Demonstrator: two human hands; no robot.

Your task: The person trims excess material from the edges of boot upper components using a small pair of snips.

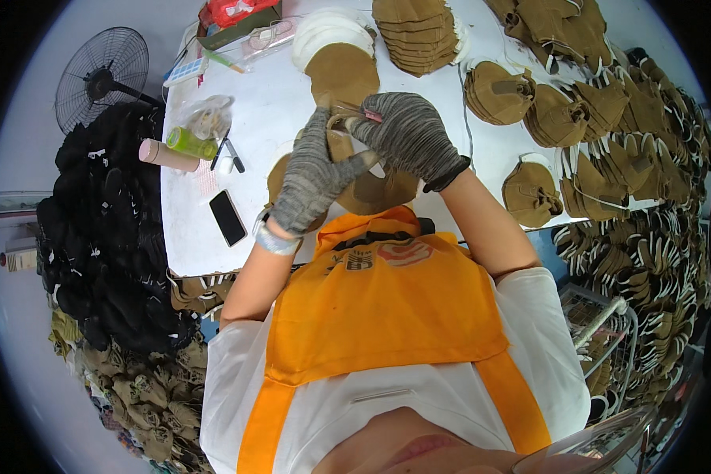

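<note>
Right at the middle of the white worktable [276, 103], just above the orange apron [387, 308], both grey knit-gloved hands are meeting over a tan suede-like shoe upper piece [371, 189]. The left hand [312, 174] is coming in from about 7 o'clock and is curling its fingers closed around the piece's near edge, so it's doing the holding. The right hand [411, 134] is sitting at roughly 1 o'clock from it, fingers pinched shut on a small pinkish-red tool [369, 115] whose tip is pointing toward 9 o'clock, straight at the left fingertips. The tan piece is lying mostly under and at 5 o'clock from the pinch; I can't really tell its long axis since the gloves are covering so much. The right hand looks nearer the working spot. A black phone [227, 217] is lying off at 9 o'clock.
</note>
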